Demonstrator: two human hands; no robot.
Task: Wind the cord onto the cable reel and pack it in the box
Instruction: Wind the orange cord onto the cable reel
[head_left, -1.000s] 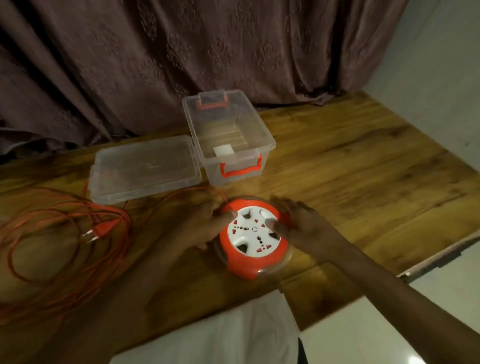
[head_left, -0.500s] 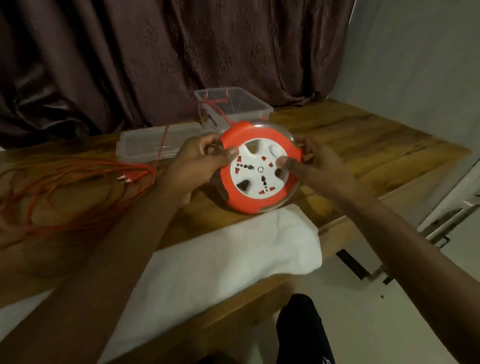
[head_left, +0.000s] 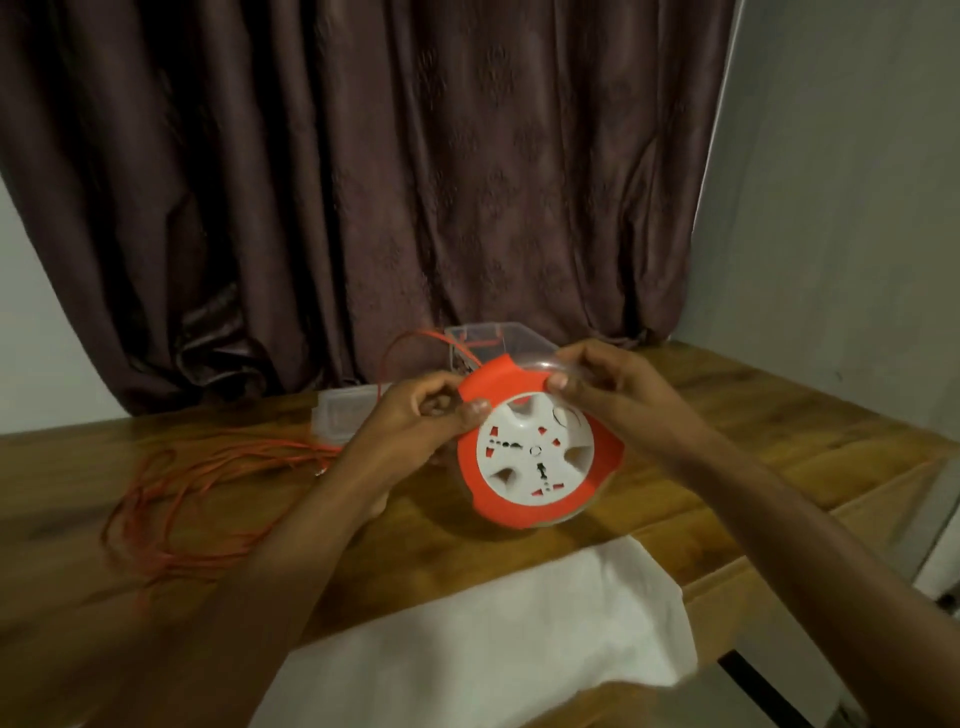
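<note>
Gripping the cable reel (head_left: 537, 457) at its upper rim, left hand (head_left: 421, 415) and right hand (head_left: 608, 379) both pinching; loose cord (head_left: 208, 467) on table (head_left: 753, 431)

My wooden counter (head_left: 769, 447) carries the loose orange cord (head_left: 171, 499) sprawled at nine o'clock, a clear lid (head_left: 343, 415) lying flat toward eleven, the clear box (head_left: 498, 343) at twelve, and a white cloth (head_left: 493, 634) draped over the six o'clock edge.

- cable reel (head_left: 537, 457): glossy orange and white plastic
- box (head_left: 488, 343) behind it: clear smooth plastic
- table (head_left: 727, 415) underneath: grained wood
- curtain (head_left: 415, 182) behind: patterned cloth
</note>
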